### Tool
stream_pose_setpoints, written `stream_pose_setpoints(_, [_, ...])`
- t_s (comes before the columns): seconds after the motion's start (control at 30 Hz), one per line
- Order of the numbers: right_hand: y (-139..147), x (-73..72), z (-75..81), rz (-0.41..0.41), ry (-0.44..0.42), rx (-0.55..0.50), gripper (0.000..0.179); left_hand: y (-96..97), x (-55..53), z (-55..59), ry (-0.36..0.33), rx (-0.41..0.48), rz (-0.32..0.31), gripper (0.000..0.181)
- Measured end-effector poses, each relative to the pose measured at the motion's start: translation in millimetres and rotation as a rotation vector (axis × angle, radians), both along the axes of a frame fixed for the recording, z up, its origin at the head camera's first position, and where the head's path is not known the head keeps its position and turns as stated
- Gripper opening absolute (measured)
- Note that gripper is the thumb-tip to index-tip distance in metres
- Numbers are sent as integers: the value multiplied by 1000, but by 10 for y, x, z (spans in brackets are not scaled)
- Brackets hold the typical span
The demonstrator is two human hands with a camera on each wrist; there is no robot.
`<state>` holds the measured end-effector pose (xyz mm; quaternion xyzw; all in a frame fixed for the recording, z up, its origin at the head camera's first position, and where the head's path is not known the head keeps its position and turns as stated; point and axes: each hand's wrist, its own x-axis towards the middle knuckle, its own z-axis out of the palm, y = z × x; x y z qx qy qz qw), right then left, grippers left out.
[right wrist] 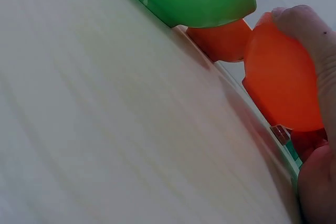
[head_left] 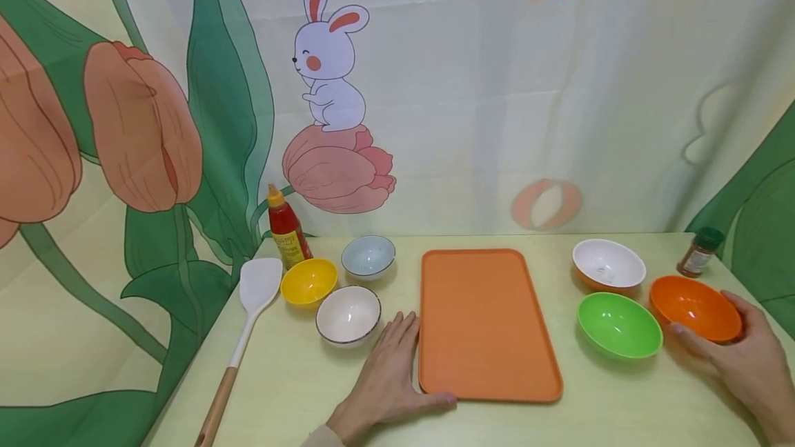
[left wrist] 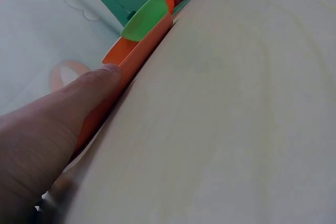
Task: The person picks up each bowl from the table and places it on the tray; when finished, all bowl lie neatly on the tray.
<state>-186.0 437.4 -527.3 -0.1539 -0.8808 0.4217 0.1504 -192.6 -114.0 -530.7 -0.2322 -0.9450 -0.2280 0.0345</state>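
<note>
Orange bowl (head_left: 694, 305) in my right hand (head_left: 748, 357), at the table's (head_left: 509, 426) right side; orange tray (head_left: 487, 323) against my left hand (head_left: 388, 378).
My right fingers and thumb are clamped on the bowl's rim, thumb on the near side; I cannot tell whether its base touches the table. Just left of it stands a green bowl (head_left: 620, 326), with a white-lined bowl (head_left: 609, 264) behind that and a green-lidded jar (head_left: 698, 254) at the back right. My left fingers lie straight and close together along the tray's left edge, thumb spread along its near edge. Near those fingertips sits a dark-rimmed bowl (head_left: 349, 316); beyond are a yellow bowl (head_left: 309, 283), a pale blue bowl (head_left: 369, 258), a red sauce bottle (head_left: 288, 232) and a white spatula (head_left: 259, 285) with a brown handle.
</note>
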Motion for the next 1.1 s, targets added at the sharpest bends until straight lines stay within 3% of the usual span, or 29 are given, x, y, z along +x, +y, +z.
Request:
stream_pose_setpoints(0.23, [-19,-20,-5,-1,76,-25,104,-7,-12,27,14,-4,-9,140])
stream_pose_setpoints(0.4, [-89,-36,86,-23,97,-58,100,-4,-27,36,15,-7,-19,139])
stream_pose_setpoints(0.5, [-142,-20,171,18,154,-58,102,-13,-20,20,13,-3,-26,139])
stream_pose_setpoints(0.6, [-217,-48,284,108,238,-48,104,-29,-9,4,7,5,-24,139])
stream_pose_setpoints(0.87, [-549,-294,678,219,209,21,106,-45,-7,-9,3,3,-7,140])
stream_pose_setpoints(1.1, [-800,-471,859,287,178,24,107,-31,-14,-4,-19,6,-5,146])
